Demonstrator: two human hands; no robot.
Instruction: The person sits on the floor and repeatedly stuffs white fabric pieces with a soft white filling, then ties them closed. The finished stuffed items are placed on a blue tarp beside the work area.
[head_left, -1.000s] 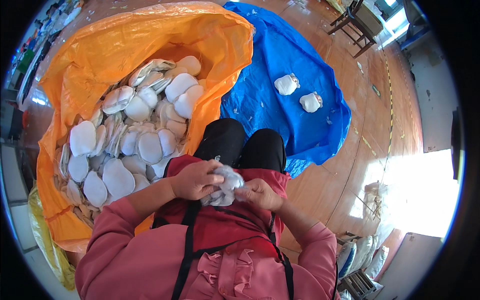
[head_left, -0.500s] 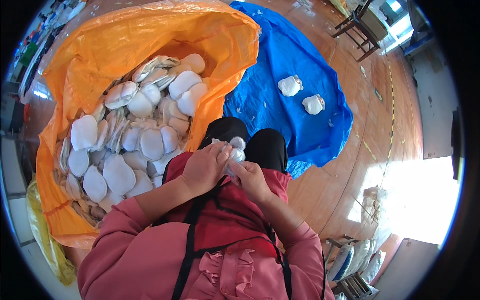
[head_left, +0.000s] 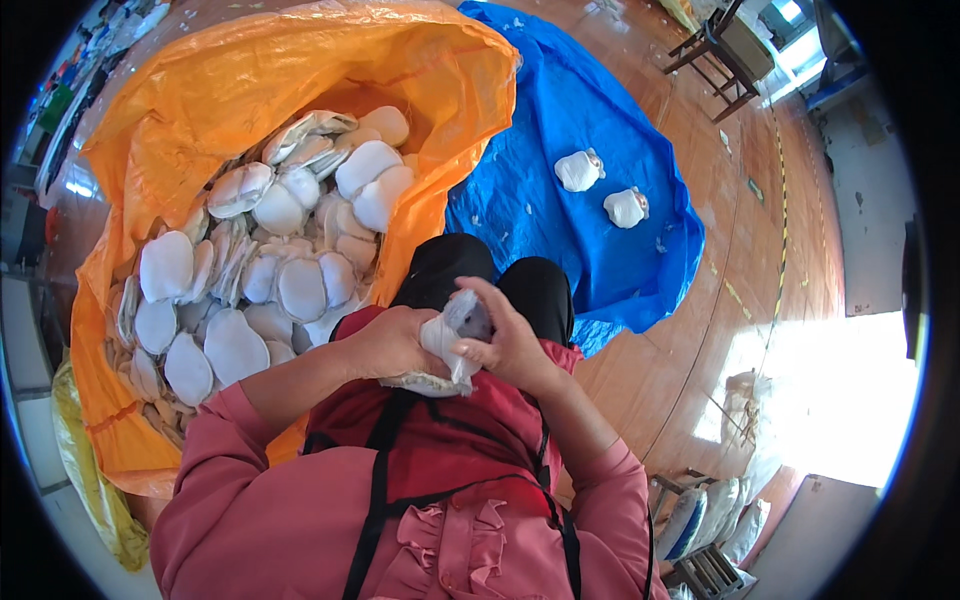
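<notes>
Over my lap, my left hand (head_left: 390, 345) has its fingers closed round a thin, whitish, filmy wrap (head_left: 440, 340) that looks like a small plastic bag. From the other side my right hand (head_left: 510, 345) grips the same wrap, thumb below and fingers curved over the top. A greyish patch shows in the gap between them; what lies inside I cannot make out. Beneath the left hand a white oval pad (head_left: 425, 383) with a fuzzy edge sticks out, partly covered. On the blue sheet ahead lie two white wrapped bundles (head_left: 578, 171), (head_left: 626, 208).
A wide-mouthed orange woven sack (head_left: 190, 100) at my left holds many flat white oval pads (head_left: 238, 348). The blue plastic sheet (head_left: 600, 110) spreads ahead on the reddish floor (head_left: 640, 400). A wooden chair (head_left: 725, 60) stands far right; a yellow bag (head_left: 90, 470) lies at left.
Both hands have come nearer to me and turned, with the right fingers now lifted over the wrap. A pad's edge now shows under the left hand. The two bundles have not moved.
</notes>
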